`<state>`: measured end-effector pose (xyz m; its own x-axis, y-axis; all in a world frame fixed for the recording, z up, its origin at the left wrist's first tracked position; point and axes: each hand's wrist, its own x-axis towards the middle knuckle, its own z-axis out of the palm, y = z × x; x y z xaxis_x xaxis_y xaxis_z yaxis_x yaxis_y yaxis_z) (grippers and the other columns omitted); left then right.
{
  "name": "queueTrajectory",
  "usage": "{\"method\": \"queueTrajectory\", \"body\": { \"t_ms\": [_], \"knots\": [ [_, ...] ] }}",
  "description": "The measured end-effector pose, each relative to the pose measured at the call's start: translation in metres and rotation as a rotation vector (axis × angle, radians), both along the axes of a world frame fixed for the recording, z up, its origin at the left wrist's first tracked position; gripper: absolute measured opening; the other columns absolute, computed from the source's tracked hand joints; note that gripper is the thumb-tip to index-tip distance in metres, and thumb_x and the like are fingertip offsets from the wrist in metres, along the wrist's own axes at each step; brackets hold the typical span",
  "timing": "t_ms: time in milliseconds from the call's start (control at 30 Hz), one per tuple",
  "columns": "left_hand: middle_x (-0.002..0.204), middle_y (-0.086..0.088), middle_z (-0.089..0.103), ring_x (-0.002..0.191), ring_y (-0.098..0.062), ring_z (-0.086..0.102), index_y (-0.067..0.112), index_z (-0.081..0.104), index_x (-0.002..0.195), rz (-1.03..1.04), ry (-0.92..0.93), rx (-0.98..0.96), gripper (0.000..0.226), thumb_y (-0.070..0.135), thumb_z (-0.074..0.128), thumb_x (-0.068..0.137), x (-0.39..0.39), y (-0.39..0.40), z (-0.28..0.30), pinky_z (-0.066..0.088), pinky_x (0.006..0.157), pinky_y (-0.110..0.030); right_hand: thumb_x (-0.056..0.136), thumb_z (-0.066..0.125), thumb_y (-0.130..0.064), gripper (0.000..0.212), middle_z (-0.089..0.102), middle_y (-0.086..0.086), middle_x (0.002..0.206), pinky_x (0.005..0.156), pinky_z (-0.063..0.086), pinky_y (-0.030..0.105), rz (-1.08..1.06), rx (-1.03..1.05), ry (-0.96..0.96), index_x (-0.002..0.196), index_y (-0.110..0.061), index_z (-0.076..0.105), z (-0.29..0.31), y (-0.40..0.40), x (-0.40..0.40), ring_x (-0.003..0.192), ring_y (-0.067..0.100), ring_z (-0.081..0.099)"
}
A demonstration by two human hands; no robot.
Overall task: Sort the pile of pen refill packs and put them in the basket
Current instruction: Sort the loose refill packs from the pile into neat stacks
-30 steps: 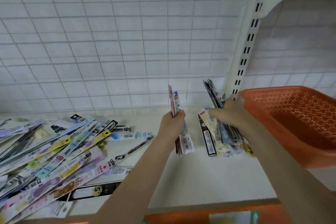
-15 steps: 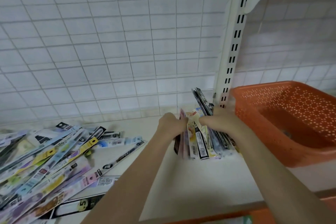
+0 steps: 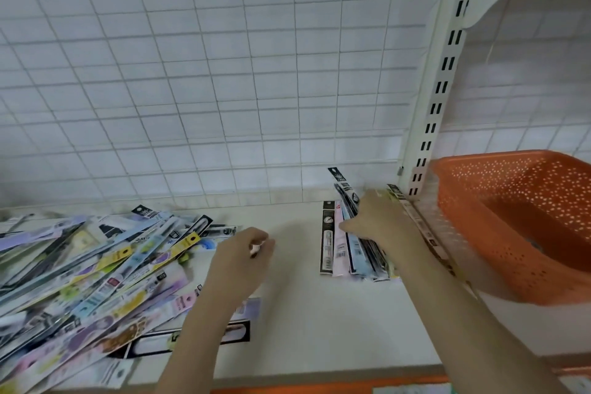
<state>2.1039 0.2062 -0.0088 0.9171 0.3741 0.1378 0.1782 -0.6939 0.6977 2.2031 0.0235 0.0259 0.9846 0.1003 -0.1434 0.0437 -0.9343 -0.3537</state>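
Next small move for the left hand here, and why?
Probably reach left and pick another pack off the unsorted pile. The left hand hangs over the shelf with fingers loosely curled and no pack visible in it, while the right hand rests on the sorted stack beside the orange basket. Many packs remain loose.

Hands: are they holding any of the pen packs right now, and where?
The right hand holds the sorted bundle of refill packs near its upper end. The left hand holds nothing, fingers loosely curled.
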Motion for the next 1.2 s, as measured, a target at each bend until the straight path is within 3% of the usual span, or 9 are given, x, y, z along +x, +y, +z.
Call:
{"method": "queueTrajectory", "body": {
  "t_ms": [100, 200, 400, 500, 633, 800, 1000, 1100, 1200],
  "knots": [
    [0.077, 0.01, 0.062, 0.074, -0.014, 0.058, 0.019, 0.065, 0.09, 0.104, -0.138, 0.015, 0.012, 0.021, 0.054, 0.091, -0.015, 0.014, -0.001, 0.04, 0.062, -0.017, 0.081, 0.065, -0.044, 0.075, 0.047, 0.017, 0.131, 0.084, 0.044, 0.035, -0.015, -0.024, -0.118, 0.133, -0.002, 0.031, -0.005, 0.005, -0.005, 0.117, 0.032, 0.051],
    [0.072, 0.006, 0.062, 0.064, -0.02, 0.061, 0.017, 0.065, 0.091, 0.192, -0.199, -0.047, 0.014, 0.018, 0.052, 0.092, -0.025, 0.024, -0.001, 0.044, 0.062, -0.025, 0.085, 0.061, -0.038, 0.061, 0.044, 0.022, 0.129, 0.089, 0.043, 0.039, -0.036, -0.039, -0.178, 0.128, -0.006, 0.033, -0.009, 0.012, -0.009, 0.118, 0.036, 0.046],
    [0.074, 0.002, 0.063, 0.054, -0.016, 0.055, 0.012, 0.064, 0.098, 0.244, -0.222, -0.034, 0.016, 0.019, 0.05, 0.093, -0.046, 0.039, -0.001, 0.039, 0.052, -0.017, 0.091, 0.045, -0.011, 0.031, 0.051, 0.014, 0.122, 0.093, 0.04, 0.037, 0.044, -0.094, -0.35, 0.12, -0.012, 0.053, -0.019, 0.032, -0.023, 0.117, 0.031, 0.044],
    [0.065, 0.009, 0.059, 0.055, -0.016, 0.056, 0.011, 0.065, 0.098, 0.279, -0.221, -0.011, 0.018, 0.019, 0.05, 0.093, -0.063, 0.05, -0.002, 0.038, 0.051, -0.018, 0.092, 0.042, -0.014, 0.03, 0.052, 0.013, 0.123, 0.097, 0.039, 0.037, 0.101, -0.141, -0.336, 0.115, -0.009, 0.061, -0.032, 0.047, -0.035, 0.121, 0.03, 0.043],
    [0.071, 0.005, 0.064, 0.064, -0.027, 0.061, 0.009, 0.067, 0.101, 0.333, -0.237, -0.018, 0.02, 0.018, 0.051, 0.093, -0.091, 0.071, -0.003, 0.042, 0.054, -0.022, 0.093, 0.042, -0.02, 0.035, 0.045, 0.015, 0.133, 0.102, 0.036, 0.04, 0.083, -0.154, -0.315, 0.123, -0.006, 0.053, -0.042, 0.052, -0.035, 0.128, 0.031, 0.036],
    [0.074, 0.011, 0.062, 0.061, -0.02, 0.059, 0.013, 0.066, 0.098, 0.367, -0.259, -0.045, 0.017, 0.021, 0.051, 0.093, -0.116, 0.097, 0.001, 0.042, 0.051, -0.02, 0.092, 0.043, -0.021, 0.038, 0.048, 0.018, 0.132, 0.107, 0.033, 0.042, 0.029, -0.103, -0.339, 0.124, -0.004, 0.052, -0.04, 0.057, -0.028, 0.127, 0.035, 0.038],
    [0.072, 0.008, 0.065, 0.052, -0.009, 0.06, 0.017, 0.065, 0.09, 0.351, -0.256, 0.004, 0.011, 0.018, 0.053, 0.092, -0.132, 0.132, 0.002, 0.04, 0.046, -0.014, 0.094, 0.046, -0.019, 0.033, 0.056, 0.011, 0.124, 0.096, 0.039, 0.034, 0.178, 0.114, -0.352, 0.124, -0.01, 0.056, -0.04, 0.111, -0.065, 0.117, 0.029, 0.047],
    [0.066, 0.011, 0.061, 0.054, -0.02, 0.059, 0.012, 0.066, 0.092, 0.332, -0.223, 0.031, 0.014, 0.019, 0.053, 0.092, -0.135, 0.148, 0.005, 0.039, 0.048, -0.02, 0.094, 0.046, -0.019, 0.03, 0.059, 0.009, 0.118, 0.092, 0.04, 0.033, 0.247, 0.227, -0.323, 0.121, -0.012, 0.058, -0.044, 0.134, -0.094, 0.113, 0.026, 0.049],
    [0.059, 0.011, 0.058, 0.044, -0.012, 0.05, 0.013, 0.065, 0.089, 0.306, -0.208, 0.038, 0.014, 0.019, 0.053, 0.092, -0.139, 0.168, 0.007, 0.035, 0.043, -0.015, 0.094, 0.047, -0.02, 0.028, 0.062, 0.004, 0.115, 0.091, 0.039, 0.028, 0.272, 0.303, -0.333, 0.118, -0.014, 0.06, -0.048, 0.149, -0.122, 0.113, 0.02, 0.05]
  ]
}}
